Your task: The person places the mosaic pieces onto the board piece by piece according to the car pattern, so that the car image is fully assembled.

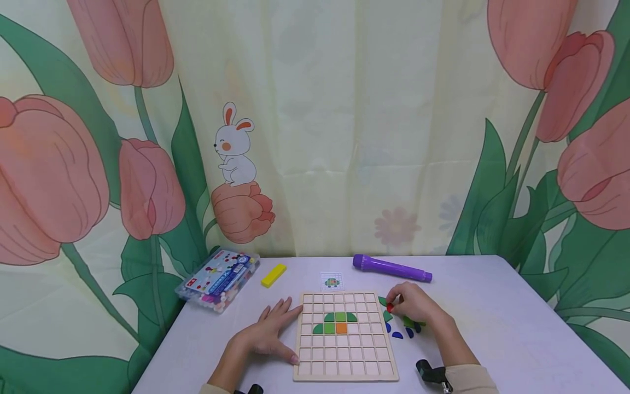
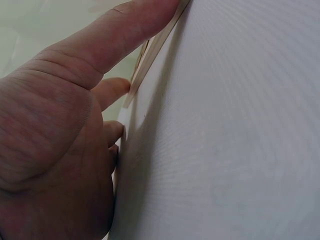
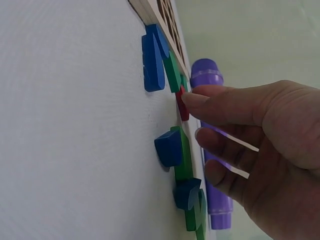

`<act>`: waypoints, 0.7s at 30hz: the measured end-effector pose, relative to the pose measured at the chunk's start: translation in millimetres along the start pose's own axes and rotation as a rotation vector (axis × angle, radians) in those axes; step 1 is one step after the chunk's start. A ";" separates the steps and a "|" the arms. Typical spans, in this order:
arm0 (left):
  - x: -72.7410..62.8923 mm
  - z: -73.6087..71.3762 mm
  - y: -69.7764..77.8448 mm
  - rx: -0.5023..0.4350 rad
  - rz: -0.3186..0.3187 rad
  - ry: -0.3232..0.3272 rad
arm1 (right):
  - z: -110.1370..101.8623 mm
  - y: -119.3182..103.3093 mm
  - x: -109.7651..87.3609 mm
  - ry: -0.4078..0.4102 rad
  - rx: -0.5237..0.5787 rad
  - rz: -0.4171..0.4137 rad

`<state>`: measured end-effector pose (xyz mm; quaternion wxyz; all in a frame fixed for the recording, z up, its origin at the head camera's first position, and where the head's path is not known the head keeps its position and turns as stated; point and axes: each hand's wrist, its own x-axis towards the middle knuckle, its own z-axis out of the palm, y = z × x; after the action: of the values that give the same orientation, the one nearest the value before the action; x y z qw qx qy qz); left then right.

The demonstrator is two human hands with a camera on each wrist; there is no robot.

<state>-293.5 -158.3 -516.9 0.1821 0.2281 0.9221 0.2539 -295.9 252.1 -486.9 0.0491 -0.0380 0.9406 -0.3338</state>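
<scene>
My left hand [image 1: 268, 332] lies with spread fingers beside the wooden grid board [image 1: 345, 354], thumb and fingertips at its left edge. On the board, green half-dome pieces, light green squares and one orange square [image 1: 341, 328] form two rows. To the right of the board, my right hand [image 1: 414, 302] pinches a small red block [image 3: 183, 106] between thumb and forefinger, low over the table. Around it lie green pieces [image 3: 183, 155] and several blue pieces [image 3: 153, 65], some partly hidden under the hand in the head view.
A small pattern card [image 1: 332, 281] lies behind the board, with a purple microphone-shaped object [image 1: 392, 268] to its right. At the back left are a yellow block [image 1: 273, 275] and a clear plastic box [image 1: 220, 278] of small colored pieces. Behind the table hangs a tulip-patterned curtain [image 1: 315, 137].
</scene>
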 end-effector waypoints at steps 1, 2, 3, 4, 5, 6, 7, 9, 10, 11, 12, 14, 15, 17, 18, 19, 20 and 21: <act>0.2 0.2 -0.3 0.001 -0.002 -0.001 | 0.1 0.0 -0.3 0.000 -0.001 0.001; 0.4 0.3 -0.5 0.001 -0.004 -0.003 | 0.2 0.1 -0.3 -0.001 0.001 0.001; 0.5 0.4 -0.8 0.001 -0.005 -0.003 | 0.3 0.4 -0.1 -0.002 0.002 0.001; 0.7 0.6 -1.1 0.002 -0.004 -0.003 | 0.4 0.8 0.0 -0.003 0.006 0.005; 0.9 0.8 -1.4 0.002 -0.003 -0.003 | 0.5 1.3 0.0 -0.004 0.008 0.006; 0.9 1.0 -1.8 0.001 -0.003 -0.003 | 0.4 1.8 -0.1 -0.004 0.007 0.003; 1.0 1.2 -2.2 0.000 -0.002 -0.004 | 0.4 2.3 -0.1 -0.005 0.009 0.004; 1.0 1.3 -2.4 0.000 0.001 -0.002 | 0.8 4.3 0.6 -0.005 0.011 0.008; 0.9 1.2 -2.3 0.000 0.002 -0.001 | 0.7 4.8 0.5 -0.006 0.010 0.009; 0.8 1.1 -2.1 0.000 0.003 0.000 | 0.5 5.4 0.4 -0.007 0.006 0.005; 0.6 0.9 -1.9 0.001 0.005 0.001 | 0.3 5.6 0.2 -0.009 0.006 0.006; 0.4 0.6 -1.6 0.002 0.008 0.002 | 0.1 6.4 -0.2 -0.014 0.005 0.011; 0.2 0.4 -1.5 0.003 0.009 0.003 | -0.4 6.2 -0.8 -0.018 0.001 0.007; -0.1 0.1 -1.2 0.003 0.010 0.002 | -1.4 5.8 -1.9 -0.027 -0.006 -0.001; -0.2 -0.1 -1.0 0.002 0.010 0.001 | -1.7 5.4 -2.2 -0.029 -0.006 -0.001; -0.4 -0.2 -0.8 0.002 0.010 0.001 | -2.0 5.0 -2.5 -0.033 -0.007 0.000; -0.5 -0.2 -0.8 0.002 0.010 0.001 | -2.3 4.3 -3.1 -0.036 -0.010 -0.003; -0.6 -0.2 -0.7 0.001 0.010 0.002 | -2.7 3.7 -3.7 -0.038 -0.015 -0.008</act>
<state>-293.3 -159.3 -516.9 0.1798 0.2325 0.9214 0.2544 -292.7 257.0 -486.9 0.0654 -0.0484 0.9418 -0.3263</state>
